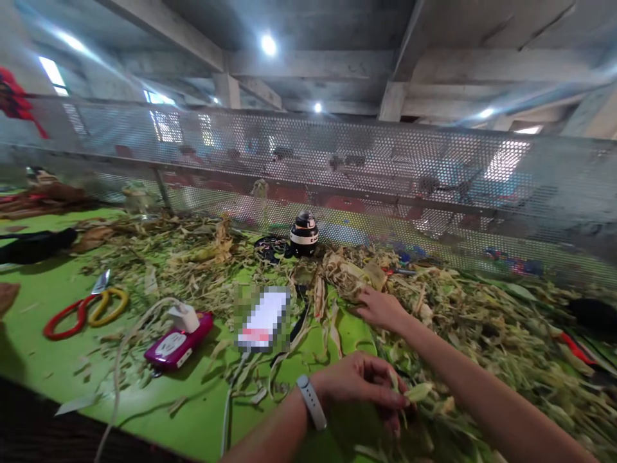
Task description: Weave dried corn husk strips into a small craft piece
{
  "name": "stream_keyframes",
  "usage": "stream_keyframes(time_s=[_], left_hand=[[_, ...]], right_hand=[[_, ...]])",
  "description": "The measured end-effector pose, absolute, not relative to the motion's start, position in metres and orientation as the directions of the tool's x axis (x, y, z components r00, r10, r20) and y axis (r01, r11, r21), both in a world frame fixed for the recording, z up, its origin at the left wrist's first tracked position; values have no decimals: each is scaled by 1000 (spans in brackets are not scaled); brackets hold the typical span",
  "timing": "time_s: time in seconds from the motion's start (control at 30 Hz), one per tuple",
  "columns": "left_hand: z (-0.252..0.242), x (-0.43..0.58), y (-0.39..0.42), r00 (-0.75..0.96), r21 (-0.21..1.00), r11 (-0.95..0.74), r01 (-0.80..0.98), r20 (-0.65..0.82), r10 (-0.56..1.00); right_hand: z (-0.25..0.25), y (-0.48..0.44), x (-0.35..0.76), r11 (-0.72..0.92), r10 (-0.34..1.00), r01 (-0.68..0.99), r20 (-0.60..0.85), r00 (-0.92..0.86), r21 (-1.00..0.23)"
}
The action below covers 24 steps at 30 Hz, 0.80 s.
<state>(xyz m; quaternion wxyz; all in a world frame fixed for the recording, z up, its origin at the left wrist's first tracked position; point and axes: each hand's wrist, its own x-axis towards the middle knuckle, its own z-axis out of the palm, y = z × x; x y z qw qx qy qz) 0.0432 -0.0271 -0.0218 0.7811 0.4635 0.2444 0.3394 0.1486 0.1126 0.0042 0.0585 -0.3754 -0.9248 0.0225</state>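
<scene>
My left hand [371, 386], with a pale wristband, is low in the head view over the green table [159, 418]. Its fingers are closed in a pinch on a pale green leafy piece [418, 392]. Farther forward and to the right, my right hand [378, 307] reaches into a heap of dried husks [359, 270]. Its fingertips touch the heap, and whether they hold anything is hidden. A phone [266, 318] with a lit, blurred screen lies left of my hands, a cable at its lower end.
Red-and-yellow-handled scissors [91, 307] and a magenta power bank [178, 344] with a white plug lie at the left. A black container [304, 235] stands before the perforated metal screen [385, 161]. Plant scraps [491, 328] cover the right side. Another person's hand [7, 297] shows at the left edge.
</scene>
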Motion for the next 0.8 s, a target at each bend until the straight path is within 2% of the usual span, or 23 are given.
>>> stream_keyframes(time_s=[0.33,0.43,0.53,0.67,0.8], left_hand=[[-27,46,-22,662,892,330,-308,-48,748],[-27,45,-22,669,897,324,-300,-45,742],[-27,44,-22,681,900,325,-291,-44,731],[-26,43,-22,683,904,330,-271,-61,728],[-26,43,-21,673,907,329,-264,-71,736]], right_hand=[[9,120,182,709,705,702,68,-705,-72],[12,114,173,649,739,761,252,-624,-18],[12,122,161,626,683,772,404,-609,107],[4,136,145,574,726,781,287,-624,247],[0,137,140,553,757,783,221,-615,285]])
